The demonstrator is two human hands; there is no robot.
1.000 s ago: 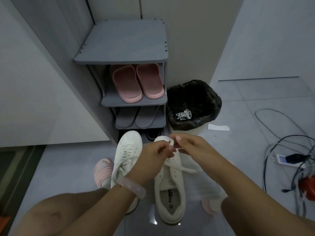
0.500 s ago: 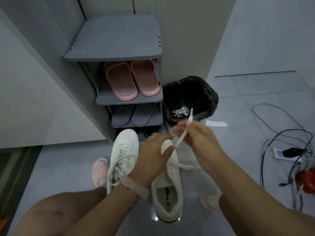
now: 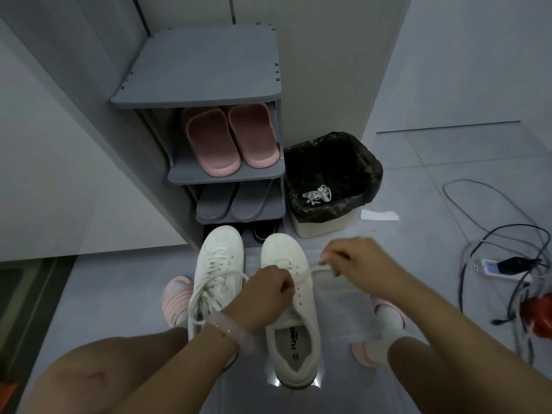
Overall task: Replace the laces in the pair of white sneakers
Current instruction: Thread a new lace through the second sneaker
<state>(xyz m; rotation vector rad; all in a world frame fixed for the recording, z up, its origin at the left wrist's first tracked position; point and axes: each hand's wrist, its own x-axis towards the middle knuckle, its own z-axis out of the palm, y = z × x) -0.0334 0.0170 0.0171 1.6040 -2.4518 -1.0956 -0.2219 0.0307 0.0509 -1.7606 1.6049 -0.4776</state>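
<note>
Two white sneakers stand side by side on the floor, toes pointing away from me. The left sneaker (image 3: 219,264) is fully laced, its lace ends loose. Only near the toe does the right sneaker (image 3: 291,297) carry a white lace (image 3: 318,268); its rear eyelets are empty. My left hand (image 3: 265,294) rests on the right sneaker's tongue, fingers pinched at the eyelets. To that sneaker's right, my right hand (image 3: 351,258) is blurred and pinches the lace end, drawn sideways. Old white laces (image 3: 318,195) lie in the bin.
A grey shoe rack (image 3: 227,174) with pink slippers (image 3: 230,138) and grey slippers stands ahead. A black-lined bin (image 3: 331,180) is beside it. Cables and a power strip (image 3: 504,267) lie at right. My feet wear pink slippers (image 3: 176,294) on either side of the sneakers.
My right hand dropped from above the sneaker's toe and pulled the lace out to the right. My left hand moved back along the tongue. The view tilted slightly.
</note>
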